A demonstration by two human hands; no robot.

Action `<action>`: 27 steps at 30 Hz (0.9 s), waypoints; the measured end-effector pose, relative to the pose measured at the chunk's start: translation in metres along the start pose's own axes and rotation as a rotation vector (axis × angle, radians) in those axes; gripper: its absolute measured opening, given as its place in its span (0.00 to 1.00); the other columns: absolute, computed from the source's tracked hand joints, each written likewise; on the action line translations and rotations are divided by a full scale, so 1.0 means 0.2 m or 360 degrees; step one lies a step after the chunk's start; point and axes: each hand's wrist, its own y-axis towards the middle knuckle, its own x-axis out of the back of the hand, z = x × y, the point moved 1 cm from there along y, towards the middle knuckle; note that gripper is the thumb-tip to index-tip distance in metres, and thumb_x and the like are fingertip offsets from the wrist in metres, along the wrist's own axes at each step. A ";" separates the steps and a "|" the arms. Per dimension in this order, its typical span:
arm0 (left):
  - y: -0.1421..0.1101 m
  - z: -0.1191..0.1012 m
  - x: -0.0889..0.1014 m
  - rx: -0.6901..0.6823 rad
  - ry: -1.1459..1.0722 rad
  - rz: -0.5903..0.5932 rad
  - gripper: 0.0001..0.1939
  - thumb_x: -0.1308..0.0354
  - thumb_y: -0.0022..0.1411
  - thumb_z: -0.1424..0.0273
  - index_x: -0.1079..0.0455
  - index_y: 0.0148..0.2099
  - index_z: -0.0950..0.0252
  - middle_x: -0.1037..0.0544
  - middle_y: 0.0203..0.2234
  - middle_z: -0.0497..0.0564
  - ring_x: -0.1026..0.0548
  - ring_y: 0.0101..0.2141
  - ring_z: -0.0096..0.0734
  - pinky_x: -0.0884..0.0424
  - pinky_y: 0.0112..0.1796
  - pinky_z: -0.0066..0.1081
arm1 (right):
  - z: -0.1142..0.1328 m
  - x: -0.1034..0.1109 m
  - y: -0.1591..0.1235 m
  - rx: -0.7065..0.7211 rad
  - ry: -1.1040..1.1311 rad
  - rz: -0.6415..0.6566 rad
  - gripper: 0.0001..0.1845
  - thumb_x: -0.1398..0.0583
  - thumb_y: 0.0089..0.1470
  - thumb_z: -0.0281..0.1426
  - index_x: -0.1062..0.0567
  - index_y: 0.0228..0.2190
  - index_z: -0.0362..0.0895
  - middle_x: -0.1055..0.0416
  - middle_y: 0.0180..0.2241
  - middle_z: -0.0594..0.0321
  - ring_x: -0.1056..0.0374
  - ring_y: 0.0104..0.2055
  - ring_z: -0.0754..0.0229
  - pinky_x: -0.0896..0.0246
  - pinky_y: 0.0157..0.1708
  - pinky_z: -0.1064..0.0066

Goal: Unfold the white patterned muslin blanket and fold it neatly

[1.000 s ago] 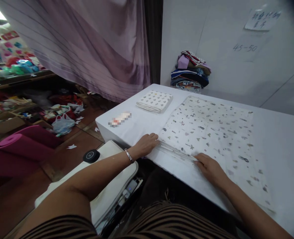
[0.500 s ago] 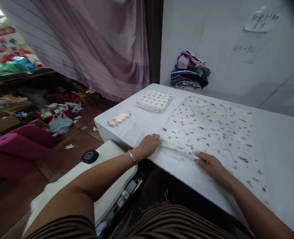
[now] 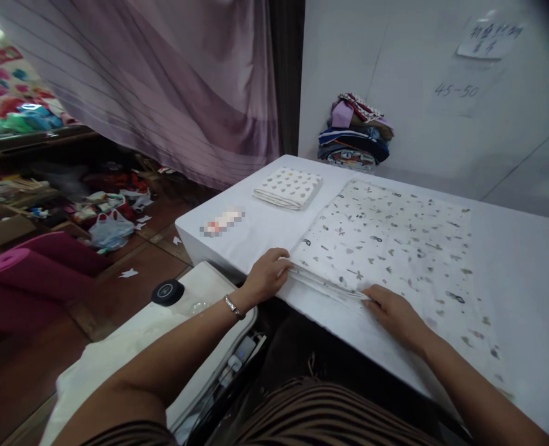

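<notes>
A white cloth with small grey-green prints [image 3: 395,241] lies spread flat on the white table [image 3: 256,229]. My left hand [image 3: 264,277] pinches the cloth's near left corner, fingers curled on the layered edge. My right hand [image 3: 393,313] rests on the near edge further right, fingers bent and pressing the hem down. Between both hands the edge shows as several thin stacked layers.
A folded cloth with heart prints [image 3: 289,188] sits at the table's far left. A pile of coloured fabrics [image 3: 355,133] leans on the wall behind. A white case with a black round disc [image 3: 168,292] stands by my left arm. Clutter and a magenta roll [image 3: 33,266] fill the floor at left.
My left hand has slid slightly left and curled tighter onto the cloth's corner. My right hand has barely shifted along the near edge.
</notes>
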 end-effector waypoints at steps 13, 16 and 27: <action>-0.08 0.01 -0.07 -0.0122 0.0351 0.0002 0.14 0.52 0.58 0.79 0.30 0.41 0.61 0.30 0.40 0.54 0.33 0.40 0.35 0.35 0.41 0.35 | 0.15 -0.01 -0.01 0.0335 -0.0492 -0.0056 0.15 0.49 0.55 0.27 0.28 0.43 0.43 0.31 0.40 0.54 0.36 0.39 0.55 0.38 0.37 0.65; -0.10 0.02 -0.09 -0.0101 0.0348 -0.0054 0.14 0.51 0.57 0.80 0.29 0.41 0.60 0.31 0.38 0.53 0.34 0.38 0.33 0.35 0.39 0.33 | 0.22 0.01 0.09 0.0445 -0.0224 0.0017 0.18 0.47 0.57 0.33 0.32 0.49 0.44 0.32 0.46 0.55 0.36 0.45 0.55 0.38 0.43 0.64; -0.11 0.04 -0.12 -0.0115 0.0297 -0.0119 0.13 0.53 0.61 0.77 0.30 0.41 0.60 0.31 0.38 0.53 0.35 0.38 0.33 0.36 0.40 0.33 | 0.41 -0.12 0.86 0.0612 -0.0130 0.0301 0.16 0.46 0.54 0.25 0.26 0.43 0.47 0.34 0.51 0.60 0.35 0.49 0.57 0.40 0.47 0.66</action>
